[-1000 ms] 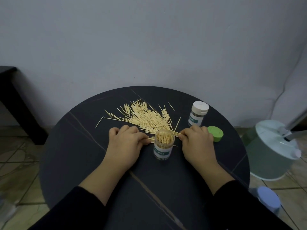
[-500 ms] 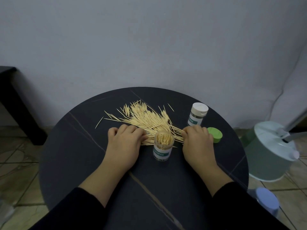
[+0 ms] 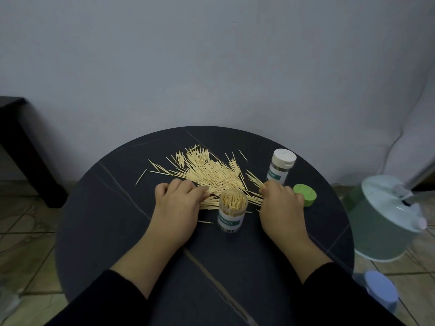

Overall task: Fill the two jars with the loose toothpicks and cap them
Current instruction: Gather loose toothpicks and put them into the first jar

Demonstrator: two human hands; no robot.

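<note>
At the middle of the round table (image 3: 117,231), two hands flank the open jar (image 3: 231,215), which is already packed with picks.
The right hand (image 3: 280,203) pinches a few loose toothpicks (image 3: 207,168). The left hand (image 3: 176,203) lies curled on the pile's near-left end, its grip unclear. They are probably squaring a bundle. The green cap (image 3: 304,194) waits towards the right edge, near the capped jar (image 3: 281,165).

Dim, flat, bluish light; soft focus, wide-angle bending at edges.

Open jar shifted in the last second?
No. The open jar sits where it was, same gap to the capped jar and green lid.
</note>
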